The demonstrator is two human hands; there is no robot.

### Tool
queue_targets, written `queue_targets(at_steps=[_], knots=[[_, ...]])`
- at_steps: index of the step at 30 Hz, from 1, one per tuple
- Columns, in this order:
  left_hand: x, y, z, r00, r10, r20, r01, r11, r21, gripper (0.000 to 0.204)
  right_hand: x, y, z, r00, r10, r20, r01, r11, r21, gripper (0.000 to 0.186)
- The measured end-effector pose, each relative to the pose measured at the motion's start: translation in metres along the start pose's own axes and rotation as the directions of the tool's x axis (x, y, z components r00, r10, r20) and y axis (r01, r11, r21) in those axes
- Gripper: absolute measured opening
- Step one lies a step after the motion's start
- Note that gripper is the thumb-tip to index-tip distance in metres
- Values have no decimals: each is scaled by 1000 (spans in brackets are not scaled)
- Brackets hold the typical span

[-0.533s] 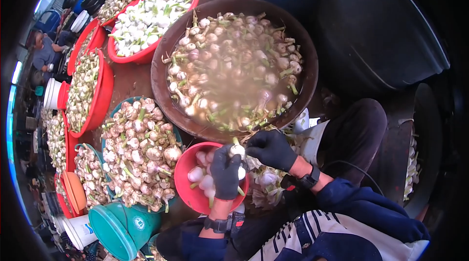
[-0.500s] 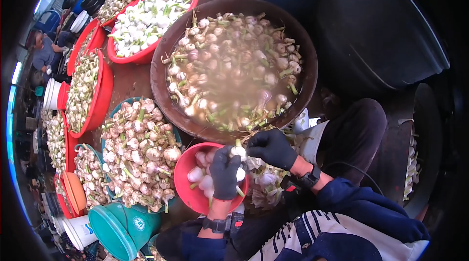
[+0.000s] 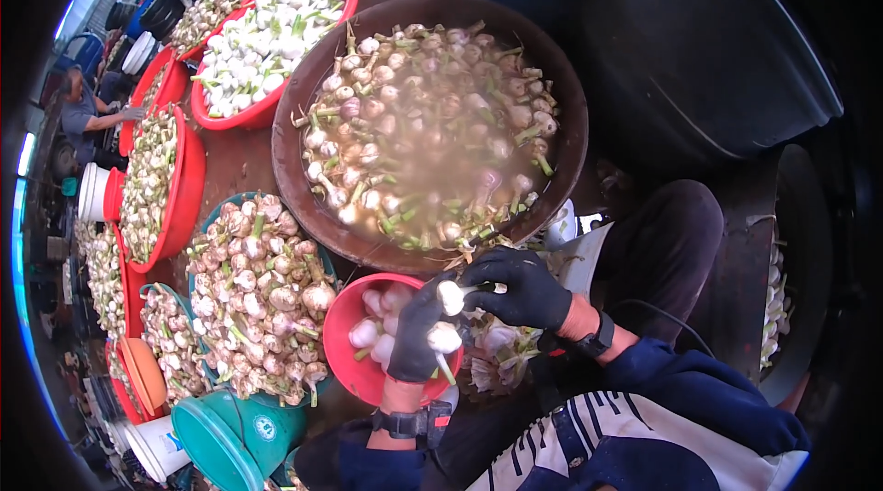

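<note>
Both of my hands wear dark gloves. My left hand (image 3: 416, 335) is closed around two white garlic bulbs above a small red bowl. The upper garlic bulb (image 3: 451, 298) has its stem lying sideways toward my right hand (image 3: 521, 289), whose fingers are closed on it. Lower in the left palm, the second garlic bulb (image 3: 444, 337) has its stem hanging down. Peeled white bulbs lie in the red bowl (image 3: 339, 364) underneath. Loose garlic skins (image 3: 501, 355) are heaped below my right hand.
Ahead stands a wide brown basin (image 3: 572, 132) of murky water and garlic. A heaped tub of unpeeled garlic (image 3: 262, 298) is at left, near a tilted green bucket (image 3: 216, 440). Red tubs (image 3: 190, 201) line the far left, beside a person (image 3: 83, 114). A large black container (image 3: 717, 59) stands at right.
The upper bulb has turned from stem up to stem pointing right, and my right fingers have closed in on it. The person at far left now reaches toward a red tub.
</note>
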State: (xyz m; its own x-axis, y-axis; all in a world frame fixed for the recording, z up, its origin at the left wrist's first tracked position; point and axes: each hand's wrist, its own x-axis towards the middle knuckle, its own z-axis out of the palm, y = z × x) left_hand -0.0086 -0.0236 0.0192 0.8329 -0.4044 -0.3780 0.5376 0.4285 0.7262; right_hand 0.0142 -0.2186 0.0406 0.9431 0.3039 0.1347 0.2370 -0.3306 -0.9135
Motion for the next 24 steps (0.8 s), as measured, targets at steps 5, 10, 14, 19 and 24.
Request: queue_targets(at_steps=[5, 10, 14, 19, 24], knots=[[-3, -3, 4, 999, -35, -40, 40, 989, 145, 44, -3, -6, 9, 991, -103, -87, 92, 989, -119, 13], [-4, 1, 9, 997, -68, -27, 72, 984, 161, 50, -7, -3, 15, 990, -87, -115, 75, 992, -106, 10], [-7, 8, 11, 996, -75, 40, 66, 976, 208, 51, -8, 7, 17, 978, 207, -23, -203, 971, 123, 5], [-6, 3, 15, 999, -16, 40, 1, 938, 347, 53, -12, 12, 20, 948, 316, -28, -305, 933, 190, 7], [-3, -9, 15, 976, 88, -202, 19, 880, 475, 34, -13, -2, 24, 981, 152, -116, -145, 987, 70, 10]])
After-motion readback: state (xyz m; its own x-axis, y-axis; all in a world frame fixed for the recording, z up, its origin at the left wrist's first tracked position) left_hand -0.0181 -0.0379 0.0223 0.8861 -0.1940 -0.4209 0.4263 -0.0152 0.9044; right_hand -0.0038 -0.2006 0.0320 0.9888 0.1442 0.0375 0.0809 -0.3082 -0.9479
